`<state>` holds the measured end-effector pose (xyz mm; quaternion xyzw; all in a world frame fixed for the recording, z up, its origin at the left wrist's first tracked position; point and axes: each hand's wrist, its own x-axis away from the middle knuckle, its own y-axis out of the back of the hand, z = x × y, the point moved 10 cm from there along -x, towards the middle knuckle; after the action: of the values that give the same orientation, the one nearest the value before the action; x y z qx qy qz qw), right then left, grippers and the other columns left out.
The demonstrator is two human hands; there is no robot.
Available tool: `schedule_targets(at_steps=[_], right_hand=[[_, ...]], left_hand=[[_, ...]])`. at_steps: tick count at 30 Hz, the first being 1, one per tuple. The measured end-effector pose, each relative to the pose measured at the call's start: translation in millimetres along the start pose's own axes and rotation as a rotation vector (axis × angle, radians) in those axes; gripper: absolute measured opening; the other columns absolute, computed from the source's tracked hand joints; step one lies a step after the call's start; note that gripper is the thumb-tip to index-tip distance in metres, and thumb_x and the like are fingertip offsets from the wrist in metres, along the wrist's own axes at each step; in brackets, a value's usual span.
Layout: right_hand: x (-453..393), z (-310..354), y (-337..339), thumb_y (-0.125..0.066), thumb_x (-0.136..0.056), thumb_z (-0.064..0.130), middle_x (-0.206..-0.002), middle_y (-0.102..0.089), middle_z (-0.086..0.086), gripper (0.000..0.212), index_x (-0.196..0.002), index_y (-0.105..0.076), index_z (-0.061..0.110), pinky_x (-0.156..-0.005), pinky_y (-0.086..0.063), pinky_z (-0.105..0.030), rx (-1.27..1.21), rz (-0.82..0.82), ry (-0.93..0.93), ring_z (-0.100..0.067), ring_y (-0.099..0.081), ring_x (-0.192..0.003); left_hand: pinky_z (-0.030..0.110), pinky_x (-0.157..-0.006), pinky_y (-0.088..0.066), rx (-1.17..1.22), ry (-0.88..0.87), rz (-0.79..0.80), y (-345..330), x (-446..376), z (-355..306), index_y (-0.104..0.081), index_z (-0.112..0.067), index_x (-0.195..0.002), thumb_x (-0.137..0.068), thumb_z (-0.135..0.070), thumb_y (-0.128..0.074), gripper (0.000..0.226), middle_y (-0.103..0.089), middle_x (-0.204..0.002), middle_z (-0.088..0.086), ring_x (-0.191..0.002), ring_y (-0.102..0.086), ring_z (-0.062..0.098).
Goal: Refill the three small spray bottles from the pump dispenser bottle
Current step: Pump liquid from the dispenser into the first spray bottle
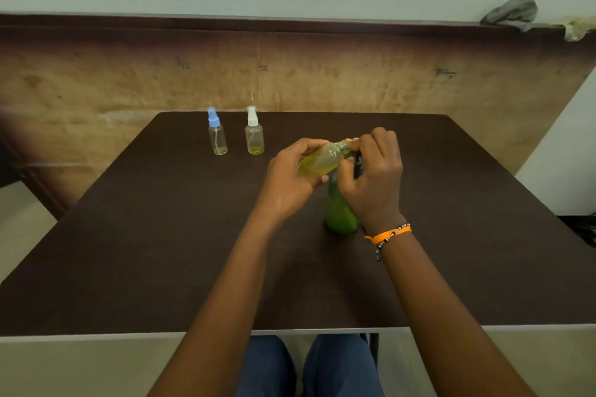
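the left hand (290,177) curls its fingers and thumb round an uncapped small spray bottle (319,159), holding it tilted with its open neck toward the right, above the middle of the dark table (161,251). yellow-green liquid fills much of it. the right hand (374,174) sits at the bottle's neck, thumb and forefinger drawn together there, the other fingers curled over the black pump head of the green pump dispenser bottle (340,213); what exactly the fingertips pinch cannot be told. the dispenser stands upright on the table directly under both hands, its top hidden by them.

two more spray bottles stand upright near the far edge, left of the hands and well apart from them: a blue-capped bottle (217,132), nearly clear, and just beside it on the right a white-capped bottle (254,131) with a little yellow liquid at the bottom.

an orange thread and a beaded bracelet (388,235) circle the right wrist. behind the table runs a worn brown board (322,74), with a grey rag (512,11) on its top ledge at the right. bare tabletop spreads to the left, right and near edges round the dispenser.
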<state>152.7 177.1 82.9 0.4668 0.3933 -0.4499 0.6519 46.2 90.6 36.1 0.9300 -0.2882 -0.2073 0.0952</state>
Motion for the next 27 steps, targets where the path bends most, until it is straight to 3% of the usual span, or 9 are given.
schedule_targets(at_steps=[3, 9, 14, 20, 27], right_hand=[[6.3, -2.5, -2.2, -0.047, -0.070, 0.001, -0.070, -0.048, -0.016, 0.011, -0.070, -0.057, -0.002, -0.059, -0.035, -0.031, 0.004, -0.017, 0.007, -0.022, -0.037, -0.070], [-1.4, -5.1, -3.9, -0.049, -0.071, 0.001, -0.070, -0.047, -0.016, 0.007, -0.065, -0.052, -0.001, -0.058, -0.034, -0.032, 0.013, 0.004, -0.002, -0.024, -0.038, -0.069], [0.8, -1.3, -1.0, -0.050, -0.069, 0.000, -0.070, -0.048, -0.016, 0.005, -0.067, -0.055, -0.001, -0.059, -0.033, -0.029, 0.003, -0.022, -0.002, -0.022, -0.038, -0.069], [9.2, -4.2, -4.0, -0.048, -0.070, -0.003, -0.067, -0.046, -0.015, 0.009, -0.063, -0.053, 0.000, -0.055, -0.035, -0.034, -0.007, -0.058, -0.001, -0.022, -0.036, -0.067], [-0.5, 0.4, -1.9, -0.046, -0.070, 0.001, -0.069, -0.046, -0.014, 0.008, -0.066, -0.054, 0.000, -0.061, -0.029, -0.025, -0.026, -0.008, -0.010, -0.020, -0.036, -0.069]], left_hand=[[0.031, -0.090, -0.052, -0.031, -0.017, -0.008, 0.9, 1.0, -1.5, -0.064, -0.019, -0.111, -0.068, 0.006, -0.073, 0.050, -0.065, -0.105, -0.007, -0.100, -0.061, 0.004], [0.031, -0.093, -0.051, -0.045, -0.022, -0.076, 9.4, 0.8, 3.0, -0.063, -0.016, -0.113, -0.064, -0.001, -0.080, 0.053, -0.052, -0.119, 0.001, -0.102, -0.060, 0.010], [0.041, -0.090, -0.053, 0.046, 0.040, -0.094, 12.8, 0.7, 15.0, -0.065, -0.020, -0.101, -0.062, -0.003, -0.082, 0.046, -0.066, -0.108, 0.003, -0.101, -0.063, 0.013], [0.038, -0.088, -0.054, 0.064, 0.060, -0.091, 14.3, 4.6, 18.9, -0.065, -0.018, -0.103, -0.063, 0.005, -0.077, 0.047, -0.068, -0.104, 0.001, -0.099, -0.063, 0.011], [0.035, -0.086, -0.053, 0.101, 0.044, -0.063, 14.7, 8.9, 13.1, -0.063, -0.017, -0.108, -0.068, 0.013, -0.067, 0.051, -0.067, -0.105, -0.001, -0.099, -0.063, 0.009]])
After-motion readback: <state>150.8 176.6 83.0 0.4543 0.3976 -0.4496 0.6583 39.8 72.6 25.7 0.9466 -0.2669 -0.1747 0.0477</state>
